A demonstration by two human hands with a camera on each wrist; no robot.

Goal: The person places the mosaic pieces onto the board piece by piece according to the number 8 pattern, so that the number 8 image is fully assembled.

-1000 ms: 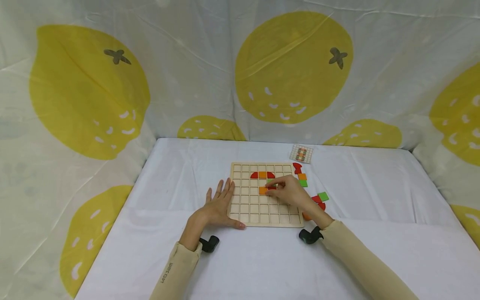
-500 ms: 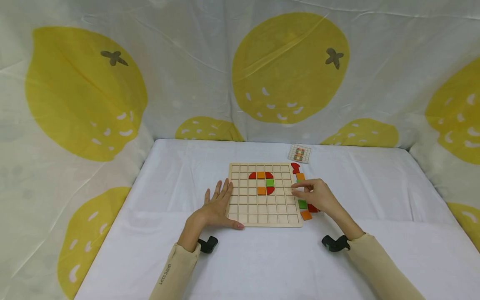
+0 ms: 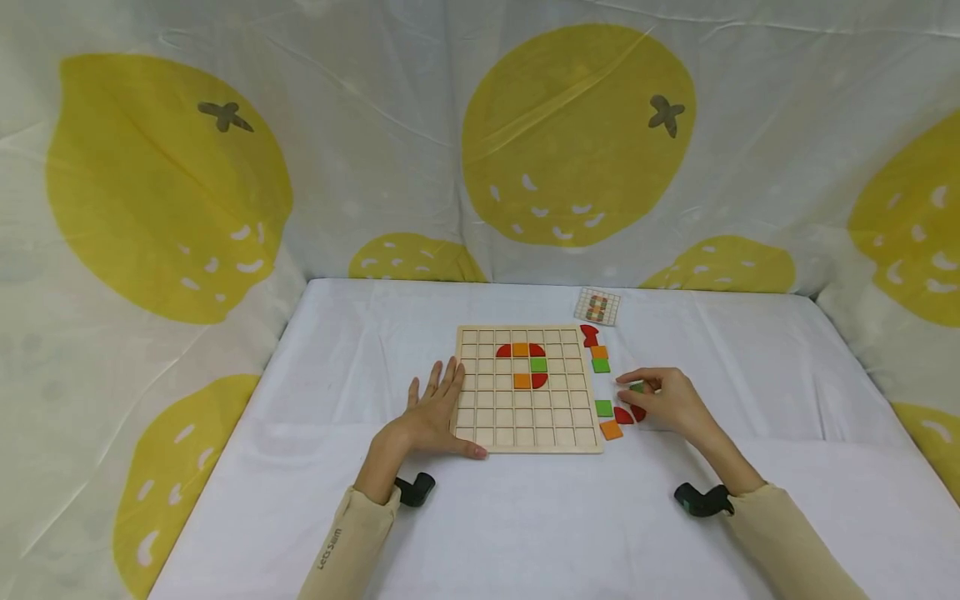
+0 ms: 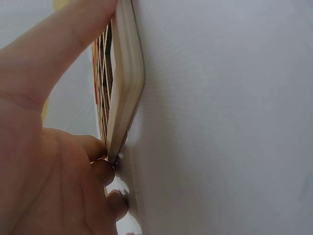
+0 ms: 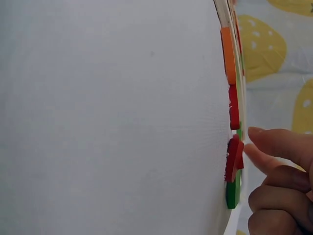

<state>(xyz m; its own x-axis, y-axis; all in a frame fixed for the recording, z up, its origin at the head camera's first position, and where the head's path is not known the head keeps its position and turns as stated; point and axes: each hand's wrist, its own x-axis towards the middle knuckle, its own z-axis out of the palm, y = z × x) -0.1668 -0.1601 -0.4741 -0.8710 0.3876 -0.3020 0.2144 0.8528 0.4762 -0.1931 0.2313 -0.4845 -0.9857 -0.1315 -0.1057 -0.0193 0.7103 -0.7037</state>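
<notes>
A wooden grid board (image 3: 487, 417) lies on the white cloth. My left hand (image 3: 431, 421) rests along its left side, fingers spread, the thumb at the near edge; in the left wrist view the fingertips meet the board's rim (image 4: 128, 73). On the board sit three red quarter-round tiles (image 3: 538, 381), two orange square tiles (image 3: 521, 350) and a green square tile (image 3: 538, 365). Right of the board, my right hand (image 3: 667, 400) hovers over loose tiles, thumb and index finger apart with nothing between them. Below it are red tiles (image 5: 234, 159) and a green tile (image 5: 234, 193), partly hidden.
Along the board's right side lie more loose tiles: red ones (image 3: 589, 333), orange squares (image 3: 611, 430) and green squares (image 3: 603, 408). A small pattern card (image 3: 597, 307) is behind the board. White curtains with yellow fruit prints (image 3: 577, 133) enclose the table's back and sides.
My right hand has left the red quarter-round tile in the grid and moved right, off the board to the loose tiles. My left hand stays at the board's edge.
</notes>
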